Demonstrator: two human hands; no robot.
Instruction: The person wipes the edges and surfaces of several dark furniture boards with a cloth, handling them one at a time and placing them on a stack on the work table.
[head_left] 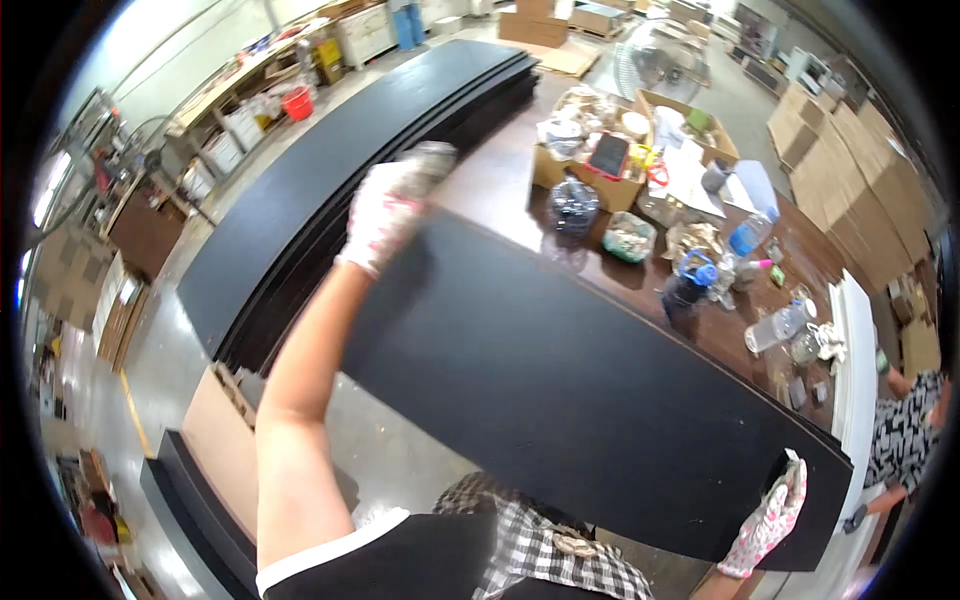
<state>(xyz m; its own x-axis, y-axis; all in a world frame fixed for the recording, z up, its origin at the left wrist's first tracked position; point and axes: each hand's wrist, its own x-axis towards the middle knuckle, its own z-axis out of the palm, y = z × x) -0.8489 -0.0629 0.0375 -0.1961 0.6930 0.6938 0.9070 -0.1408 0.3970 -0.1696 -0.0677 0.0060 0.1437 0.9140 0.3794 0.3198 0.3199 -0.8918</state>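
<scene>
A long black panel [560,370] lies slantwise in front of me, from the stack at left to the lower right. My left hand [385,210], in a white glove with pink marks, is over its far left end. Its fingers are closed on a grey pad [430,162], blurred by motion. My right hand [768,520], in a similar glove, lies on the panel's right end with fingers stretched out. A dark patch shows beside its fingertips; I cannot tell whether it is shadow or a thing.
Curved black panels [330,150] are stacked at left. On the brown table [490,180] stand cardboard boxes [600,190], a bottle with a blue cap [690,280] and a clear bottle [780,325]. White strips [852,370] line the right side, where another person [905,430] works.
</scene>
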